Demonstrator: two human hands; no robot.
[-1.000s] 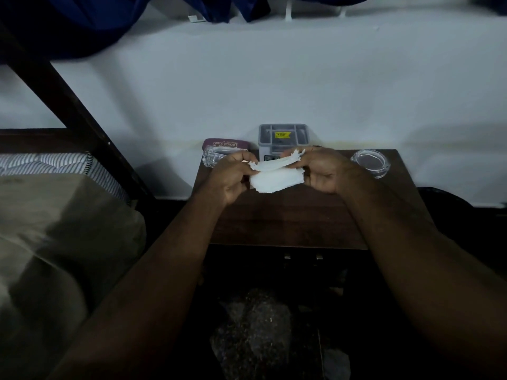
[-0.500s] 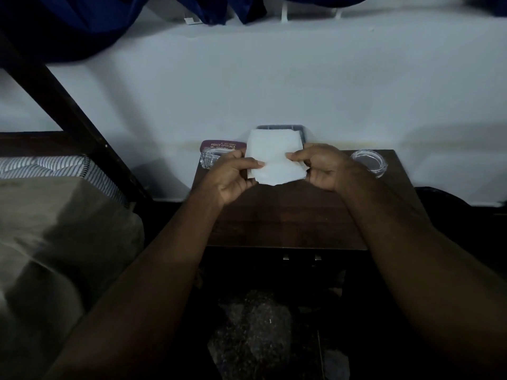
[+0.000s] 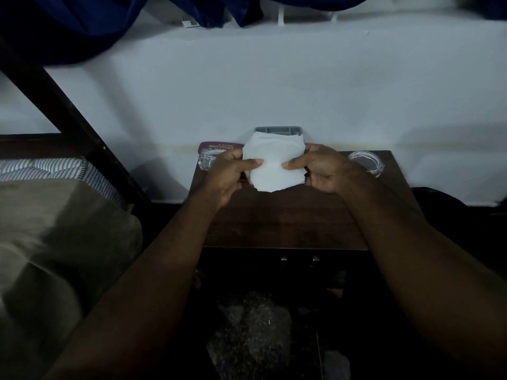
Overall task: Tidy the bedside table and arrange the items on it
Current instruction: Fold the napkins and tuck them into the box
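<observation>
At frame centre, a white tissue [image 3: 271,163] is held up flat between both hands, above the back part of the dark wooden bedside table [image 3: 277,223]. Its left edge is pinched by the left hand [image 3: 230,174], thumb on the near face, other fingers hidden behind. Its right edge is pinched the same way by the right hand [image 3: 321,168]. The tissue's lower edge is ragged and hangs clear of the tabletop; whether it touches the wood cannot be told. Both forearms are seen coming in from the lower corners of the frame.

Behind the tissue, against the white wall [image 3: 274,83], only the top rim of a grey box [image 3: 277,129] is seen. Just left of centre, a maroon glasses case [image 3: 219,146] with printed lettering is laid at the table's back left corner, with a clear plastic container [image 3: 204,161] just in front of it, partly covered by the left hand. Right of centre, a clear round dish [image 3: 366,163] is set at the table's back right corner, well apart from the right hand.

At left of frame, a striped mattress [image 3: 41,168] and a beige blanket [image 3: 55,242] are seen, with a dark slanted bed post [image 3: 63,111] above. Blue cloth [image 3: 82,26] is draped along the top edge. The floor at bottom centre is dark and indistinct.
</observation>
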